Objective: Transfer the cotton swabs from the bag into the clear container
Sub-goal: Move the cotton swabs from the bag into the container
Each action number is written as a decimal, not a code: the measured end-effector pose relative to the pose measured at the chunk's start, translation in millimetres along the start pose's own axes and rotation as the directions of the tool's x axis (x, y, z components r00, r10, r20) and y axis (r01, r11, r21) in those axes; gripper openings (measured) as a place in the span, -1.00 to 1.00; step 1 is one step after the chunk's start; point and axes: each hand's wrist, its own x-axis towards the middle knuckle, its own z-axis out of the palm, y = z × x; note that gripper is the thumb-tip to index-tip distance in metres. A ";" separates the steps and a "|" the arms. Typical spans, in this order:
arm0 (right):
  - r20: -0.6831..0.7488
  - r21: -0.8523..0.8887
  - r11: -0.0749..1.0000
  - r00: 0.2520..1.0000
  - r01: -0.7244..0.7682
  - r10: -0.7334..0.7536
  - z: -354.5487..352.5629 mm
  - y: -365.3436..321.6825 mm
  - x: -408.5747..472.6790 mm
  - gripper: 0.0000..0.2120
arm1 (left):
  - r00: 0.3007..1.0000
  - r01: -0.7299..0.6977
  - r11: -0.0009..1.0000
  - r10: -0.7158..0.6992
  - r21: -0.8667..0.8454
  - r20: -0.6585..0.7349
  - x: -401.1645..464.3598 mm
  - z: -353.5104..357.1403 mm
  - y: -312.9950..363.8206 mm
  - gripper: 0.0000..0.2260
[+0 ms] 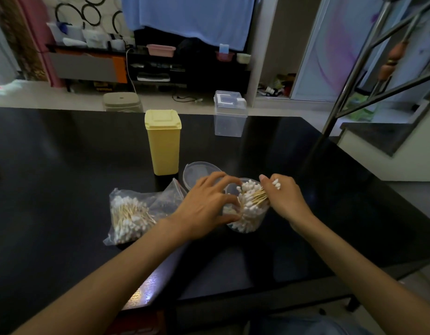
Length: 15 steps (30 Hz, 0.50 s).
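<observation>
Forearms in over black table (64,153): my left hand (206,206) curls round the clear container (251,221), right hand (285,197) pinches a cotton swab bundle (253,197) at its rim, bag (136,213) left still half full; risk: loose grip spills swabs or tips container.

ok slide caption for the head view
Right hand feeds cotton swabs into clear container steadied by left hand.

dim room, glossy black table (64,146), blue cloth (189,18) hanging behind.
</observation>
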 end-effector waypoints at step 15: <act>-0.364 -0.086 0.954 0.882 0.288 -0.300 18.5 -20.2 -6.3 -0.67 | 0.955 0.207 0.957 -0.243 -0.204 -0.168 -4.7 -10.3 -6.1 -0.34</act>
